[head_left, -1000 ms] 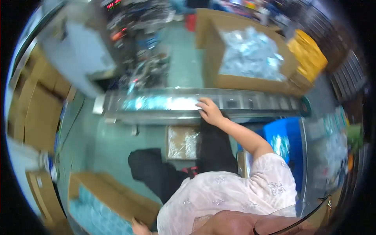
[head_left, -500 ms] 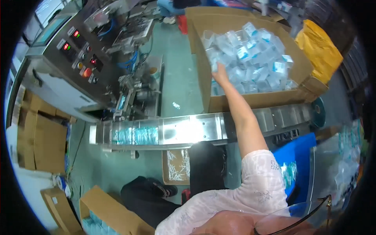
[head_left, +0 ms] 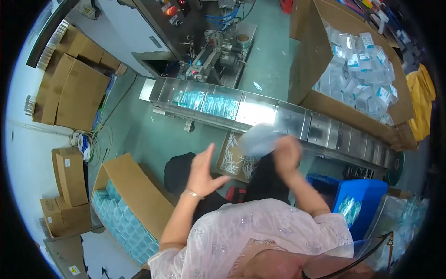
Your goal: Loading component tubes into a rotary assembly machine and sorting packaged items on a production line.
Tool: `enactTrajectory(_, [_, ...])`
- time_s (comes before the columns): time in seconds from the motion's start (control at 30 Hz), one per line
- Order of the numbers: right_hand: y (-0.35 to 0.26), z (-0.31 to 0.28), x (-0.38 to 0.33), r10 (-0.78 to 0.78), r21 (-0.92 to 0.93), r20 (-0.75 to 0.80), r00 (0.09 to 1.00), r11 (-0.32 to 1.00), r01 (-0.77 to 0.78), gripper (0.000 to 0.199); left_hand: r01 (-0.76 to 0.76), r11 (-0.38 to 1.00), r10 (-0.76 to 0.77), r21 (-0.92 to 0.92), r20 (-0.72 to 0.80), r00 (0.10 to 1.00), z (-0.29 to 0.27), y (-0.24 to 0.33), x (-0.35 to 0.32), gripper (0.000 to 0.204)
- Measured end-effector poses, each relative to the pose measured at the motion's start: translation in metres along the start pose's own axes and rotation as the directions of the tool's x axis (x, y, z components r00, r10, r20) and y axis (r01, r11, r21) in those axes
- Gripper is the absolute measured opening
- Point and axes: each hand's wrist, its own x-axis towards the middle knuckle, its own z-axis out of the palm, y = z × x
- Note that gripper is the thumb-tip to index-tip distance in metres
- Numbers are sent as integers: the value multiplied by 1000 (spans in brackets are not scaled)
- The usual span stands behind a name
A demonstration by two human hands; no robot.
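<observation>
My right hand [head_left: 286,156] is closed around a clear plastic box [head_left: 257,141], smeared by motion, in front of the near edge of the conveyor. To its left, my left hand [head_left: 203,172] is held up with thumb and fingers spread and nothing in it. Beyond the hands runs the metal conveyor [head_left: 291,118], split into compartments. Several teal-and-clear packets [head_left: 218,106] lie packed in rows in its left compartments. At the upper right, a large cardboard carton [head_left: 309,69] holds a heap of clear plastic boxes [head_left: 362,69] with blue-and-white labels.
An open carton [head_left: 139,193] of teal-filled boxes stands at the lower left. A blue bin [head_left: 369,188] with teal packets is on the right. Below the conveyor sits a shallow box [head_left: 223,162] of white pieces. A machine [head_left: 218,53] stands behind the conveyor.
My right hand has come back from the large carton toward my body with a clear plastic box. My left hand has come into view. The view has swung left and downward.
</observation>
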Motion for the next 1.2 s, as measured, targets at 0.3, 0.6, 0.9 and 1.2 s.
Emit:
enactTrajectory(0.3, [30,217,65,514,-112,320,795,854,-507,59,151,964,-242,-219,-487,839,-16,-98,-65,77])
enactTrajectory(0.6, [144,297,99,965,-428,247,90,191,-883,80,42,927,-303,-374,-676,672,-18,-141,-102,78])
enactTrajectory(0.9, [79,300,113,918,-538,117,380,380,-753,68,38,930,-301,-365,-701,647,-20,-146,-103,80])
enactTrajectory(1.2, [95,284,107,665,-596,341,665,700,-395,80,38,923,-308,-383,-675,670,-18,-153,-101,77])
